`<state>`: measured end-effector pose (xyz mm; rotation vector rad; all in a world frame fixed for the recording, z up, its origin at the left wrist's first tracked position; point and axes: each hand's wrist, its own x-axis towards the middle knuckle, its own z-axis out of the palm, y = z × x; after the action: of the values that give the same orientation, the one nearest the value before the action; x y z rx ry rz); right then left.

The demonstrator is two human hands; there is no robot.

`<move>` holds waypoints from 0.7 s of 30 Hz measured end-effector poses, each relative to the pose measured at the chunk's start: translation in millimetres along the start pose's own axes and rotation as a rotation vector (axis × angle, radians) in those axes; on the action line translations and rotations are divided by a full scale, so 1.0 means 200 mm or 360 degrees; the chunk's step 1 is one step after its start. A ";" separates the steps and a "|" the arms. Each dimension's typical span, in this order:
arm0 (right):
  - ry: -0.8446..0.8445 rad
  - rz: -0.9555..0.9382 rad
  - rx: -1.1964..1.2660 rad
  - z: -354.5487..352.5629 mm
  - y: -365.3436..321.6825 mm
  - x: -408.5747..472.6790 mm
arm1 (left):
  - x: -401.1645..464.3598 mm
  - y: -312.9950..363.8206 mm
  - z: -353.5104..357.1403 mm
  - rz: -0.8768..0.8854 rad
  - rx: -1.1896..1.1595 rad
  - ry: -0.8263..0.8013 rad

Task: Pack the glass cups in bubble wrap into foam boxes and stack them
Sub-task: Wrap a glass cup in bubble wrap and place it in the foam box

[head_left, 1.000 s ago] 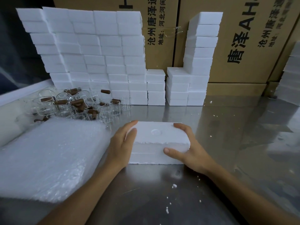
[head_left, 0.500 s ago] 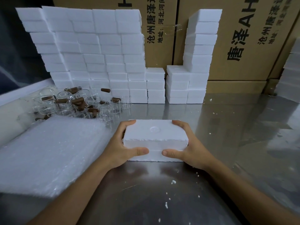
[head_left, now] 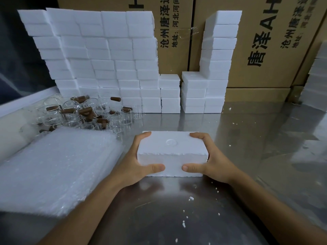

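- Both hands, left (head_left: 136,163) and right (head_left: 212,163), clamped on the box (head_left: 172,152).
- Squeeze evenly, lid seated.
- Lift level toward the stack (head_left: 192,92).

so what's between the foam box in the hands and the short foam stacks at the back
In the head view, only bare steel table with a few foam crumbs lies between the held white foam box and the short white foam stacks.
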<state>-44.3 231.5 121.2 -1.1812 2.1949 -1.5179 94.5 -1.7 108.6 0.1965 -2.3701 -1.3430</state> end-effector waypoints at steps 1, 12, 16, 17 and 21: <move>-0.0001 0.0005 0.0000 0.00 0.00 0.00 | 0.00 0.00 0.00 -0.0003 0.0013 0.0003; -0.0143 0.0022 0.0100 -0.09 -0.02 -0.02 | -0.01 0.02 0.00 0.0003 -0.0070 0.0016; -0.0016 0.0046 0.0103 -0.07 -0.03 -0.03 | 0.00 0.00 0.01 -0.0089 -0.0081 0.0138; 0.0024 0.0053 0.0104 -0.06 -0.04 -0.03 | 0.00 0.00 0.02 -0.0157 -0.0086 0.0193; 0.0146 0.0066 0.0147 -0.05 -0.03 -0.02 | 0.01 0.04 0.06 -0.0458 -0.0172 0.0370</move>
<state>-43.7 240.8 129.7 -1.0516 2.1657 -1.6678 87.5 11.4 110.8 0.6463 -2.1273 -1.4806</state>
